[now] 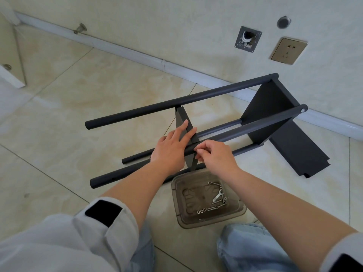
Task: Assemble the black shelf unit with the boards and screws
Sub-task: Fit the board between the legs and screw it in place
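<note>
shelf unit: the black metal shelf unit (196,122) is lying on its side on the beige tiled floor (68,95), near the wall. One end board is already fixed at the far right end.
which way it points: long axis runs along the four round black tubes, from lower left near me to upper right toward the white skirting board (137,52). The open tube ends point left, bare.
middle board: the small black middle board (183,122) stands on edge between the tubes, about midway along, looks slightly tilted to me.
left hand: my left hand (172,146) is flat against that board, fingers spread and stretched out, bracing rather than gripping.
right hand: my right hand (214,156) has its fingers pinched together right at the near upper tube (245,130) where the board meets it. Probably on a screw, but whatever's in there is hidden, so can't tell.
what could go wrong: if the board slips off line with the tube hole, the screw likely goes in crooked or drops. Leaning on the tube could also roll the whole frame.
spare board: a loose flat black board (300,152) lies on the floor at the right, its top end tucked under the frame.
hardware: the clear smoky plastic tray (208,199) with screws, washers and a small spanner sits just beside my knees.
</note>
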